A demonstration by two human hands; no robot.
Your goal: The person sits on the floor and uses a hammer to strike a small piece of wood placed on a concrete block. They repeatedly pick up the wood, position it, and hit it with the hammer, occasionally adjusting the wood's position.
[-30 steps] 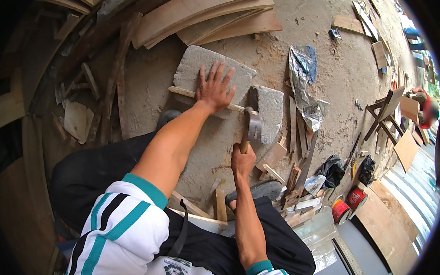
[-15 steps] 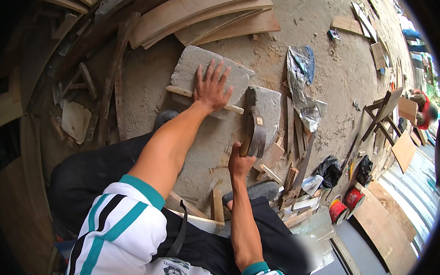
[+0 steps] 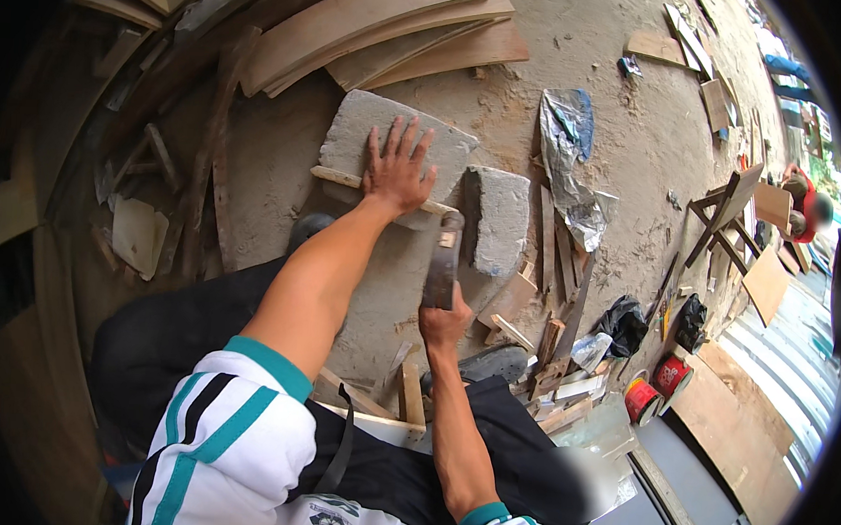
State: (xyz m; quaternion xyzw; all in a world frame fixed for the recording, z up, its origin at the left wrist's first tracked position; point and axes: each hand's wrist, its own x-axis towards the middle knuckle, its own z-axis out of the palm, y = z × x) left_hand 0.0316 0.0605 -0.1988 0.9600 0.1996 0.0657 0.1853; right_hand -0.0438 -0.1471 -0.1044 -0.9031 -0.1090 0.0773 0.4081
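Note:
My left hand [image 3: 398, 175] lies flat with fingers spread on a large grey concrete block [image 3: 356, 119]. Under its palm runs a thin, pale wooden stick [image 3: 334, 175], lying along the block's near edge and reaching past it to the right. In my right hand [image 3: 444, 320] is a claw hammer [image 3: 441, 275], its head up by the stick's right end. Whether hammer and stick touch, I cannot tell. A smaller concrete block [image 3: 502, 224] sits just right of the hammer. My right fingers wrap the handle and hide most of it.
Curved plywood strips [image 3: 374, 28] are stacked beyond the large block. Crumpled silver sheeting [image 3: 568, 156] and wood offcuts [image 3: 515, 299] lie to the right, with a black plastic bag [image 3: 624, 323] and red cans [image 3: 642, 401]. Far right, another person in red [image 3: 803, 209] is near a wooden frame [image 3: 730, 220].
My right hand has swung the hammer leftward, from in front of the smaller block to the stick's right end. My left hand stays on the large block and stick.

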